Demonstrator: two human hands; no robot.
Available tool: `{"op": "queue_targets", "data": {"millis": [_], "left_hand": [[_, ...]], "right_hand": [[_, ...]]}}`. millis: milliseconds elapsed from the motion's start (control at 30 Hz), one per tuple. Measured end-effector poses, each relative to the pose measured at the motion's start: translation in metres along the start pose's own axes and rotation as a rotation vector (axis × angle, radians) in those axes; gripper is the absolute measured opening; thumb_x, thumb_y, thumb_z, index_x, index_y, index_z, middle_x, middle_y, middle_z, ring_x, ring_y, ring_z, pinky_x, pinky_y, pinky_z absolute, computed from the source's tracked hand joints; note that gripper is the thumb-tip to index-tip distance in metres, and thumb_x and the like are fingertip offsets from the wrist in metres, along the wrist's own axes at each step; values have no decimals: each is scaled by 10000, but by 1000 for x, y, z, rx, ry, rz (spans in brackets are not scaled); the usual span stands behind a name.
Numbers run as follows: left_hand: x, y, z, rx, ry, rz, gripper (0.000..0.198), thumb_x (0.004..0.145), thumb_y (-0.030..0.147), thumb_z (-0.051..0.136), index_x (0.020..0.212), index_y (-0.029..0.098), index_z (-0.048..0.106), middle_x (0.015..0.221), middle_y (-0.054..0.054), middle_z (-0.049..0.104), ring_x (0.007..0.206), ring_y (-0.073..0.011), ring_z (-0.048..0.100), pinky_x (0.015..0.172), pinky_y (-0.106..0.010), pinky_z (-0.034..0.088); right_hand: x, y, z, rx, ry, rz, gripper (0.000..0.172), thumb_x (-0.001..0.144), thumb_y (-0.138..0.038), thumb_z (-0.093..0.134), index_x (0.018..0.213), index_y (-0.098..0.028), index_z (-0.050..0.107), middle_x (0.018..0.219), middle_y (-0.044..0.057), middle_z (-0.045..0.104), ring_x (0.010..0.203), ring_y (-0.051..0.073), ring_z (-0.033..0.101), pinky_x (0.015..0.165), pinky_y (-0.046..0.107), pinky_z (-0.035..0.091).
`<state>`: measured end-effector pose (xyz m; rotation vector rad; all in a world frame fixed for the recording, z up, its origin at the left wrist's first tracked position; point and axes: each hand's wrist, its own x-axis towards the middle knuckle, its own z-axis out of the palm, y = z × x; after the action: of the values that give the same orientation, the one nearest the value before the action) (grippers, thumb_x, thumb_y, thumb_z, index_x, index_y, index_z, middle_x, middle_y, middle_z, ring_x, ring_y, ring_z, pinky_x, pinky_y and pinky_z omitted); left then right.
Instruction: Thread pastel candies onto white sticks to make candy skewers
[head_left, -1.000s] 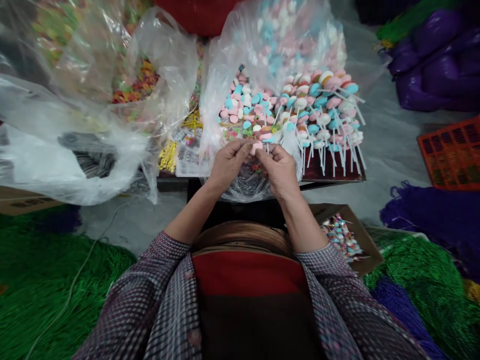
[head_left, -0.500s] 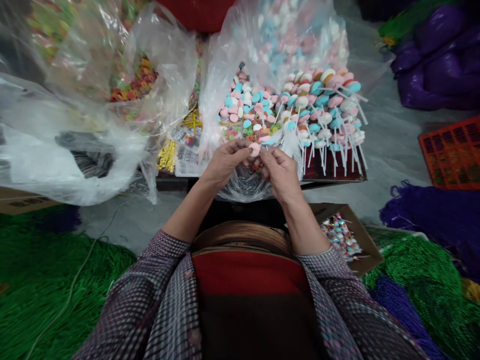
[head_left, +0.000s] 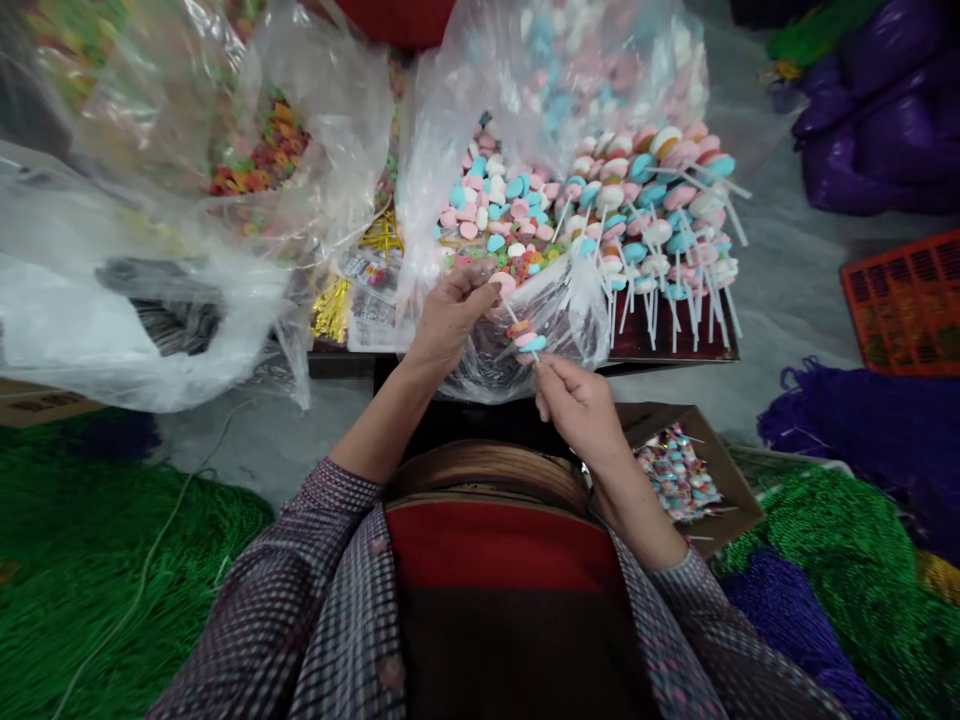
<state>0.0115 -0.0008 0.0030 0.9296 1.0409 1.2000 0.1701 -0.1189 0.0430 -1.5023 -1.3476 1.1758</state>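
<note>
Between thumb and fingers my left hand (head_left: 459,312) pinches a round pink candy (head_left: 502,287). A white stick carrying a few candies (head_left: 527,336), orange, pink and blue, slants below it; my right hand (head_left: 576,400) grips the stick's lower end. The stick's upper tip meets the pink candy; I cannot tell how deep it goes in. Behind the hands, an open clear plastic bag (head_left: 577,310) holds loose pink, white and blue candies (head_left: 491,195) and small ring-shaped gummies (head_left: 529,255).
Finished-looking candy sticks (head_left: 660,220) lie piled at the table's right. A cardboard box (head_left: 739,490) of wrapped candies stands below right. Yellow twist ties (head_left: 330,308) lie at left, near a bag of gummy rings (head_left: 262,150). Green strands (head_left: 112,560) cover the floor at left.
My right hand has moved down and right, away from my left, bringing the candy stick into view between them. The left hand still pinches the pink candy, slightly further left.
</note>
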Motion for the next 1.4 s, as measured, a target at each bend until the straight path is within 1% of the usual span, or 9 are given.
{"op": "queue_targets", "data": {"millis": [133, 300, 467, 667, 800, 967, 1167, 1267, 1400], "left_hand": [[0, -4, -2, -48, -19, -5, 130, 839, 173, 751, 955, 232, 761, 876, 39, 741, 734, -81, 650, 683, -231, 518], [0, -8, -5, -24, -6, 20, 133, 835, 235, 781, 966, 243, 761, 863, 37, 742, 764, -91, 670, 708, -229, 547], [-3, -9, -4, 35, 1, 145, 177, 838, 245, 787, 1013, 251, 764, 926, 18, 769, 853, -117, 695, 791, -253, 570], [-10, -1, -4, 276, -6, 279, 153, 840, 192, 787, 981, 249, 771, 934, 10, 741, 857, -121, 667, 852, -255, 539], [-11, -1, -5, 265, -49, 304, 155, 831, 163, 772, 957, 254, 766, 931, 11, 738, 840, -117, 661, 852, -271, 531], [-13, 3, -6, 175, -183, 317, 110, 865, 216, 727, 963, 248, 765, 939, -12, 759, 846, -136, 689, 822, -290, 550], [-19, 14, -2, 511, -169, 446, 172, 816, 135, 716, 926, 242, 795, 957, -29, 772, 898, -163, 681, 843, -296, 543], [-22, 6, 2, 425, -177, 404, 156, 844, 170, 717, 952, 247, 800, 968, -29, 768, 918, -163, 691, 859, -300, 553], [-25, -9, 8, 250, -198, 316, 148, 873, 224, 728, 1003, 242, 798, 964, -22, 752, 906, -148, 704, 864, -297, 568]], "right_hand": [[2, -1, 1, 6, 17, 2, 436, 978, -591, 606, 969, -202, 802, 445, -94, 443, 415, 102, 381, 521, 270, 362], [0, -3, 1, -4, 20, -11, 436, 981, -590, 605, 988, -205, 811, 460, -86, 445, 431, 108, 386, 514, 269, 352], [1, 1, 2, -54, 75, -8, 427, 967, -570, 617, 971, -195, 819, 506, -67, 461, 493, 118, 417, 518, 263, 335], [1, -2, -2, -22, 18, 17, 447, 967, -585, 616, 957, -191, 826, 466, -78, 424, 459, 105, 386, 497, 251, 311], [2, -5, -7, 17, -23, 32, 474, 952, -628, 638, 953, -193, 826, 448, -87, 403, 427, 94, 358, 477, 247, 290], [4, -4, -12, 72, -59, 47, 499, 922, -676, 666, 933, -203, 825, 441, -84, 416, 409, 89, 342, 456, 249, 263], [2, -9, -29, 147, -92, 143, 461, 882, -644, 736, 907, -192, 821, 423, -90, 396, 391, 74, 281, 439, 251, 177], [1, -13, -33, 147, -76, 174, 452, 866, -636, 758, 879, -187, 809, 424, -89, 397, 393, 75, 281, 440, 254, 163], [5, -8, -25, 152, -21, 141, 476, 874, -665, 735, 844, -191, 770, 428, -86, 408, 396, 78, 293, 447, 256, 179]]}}
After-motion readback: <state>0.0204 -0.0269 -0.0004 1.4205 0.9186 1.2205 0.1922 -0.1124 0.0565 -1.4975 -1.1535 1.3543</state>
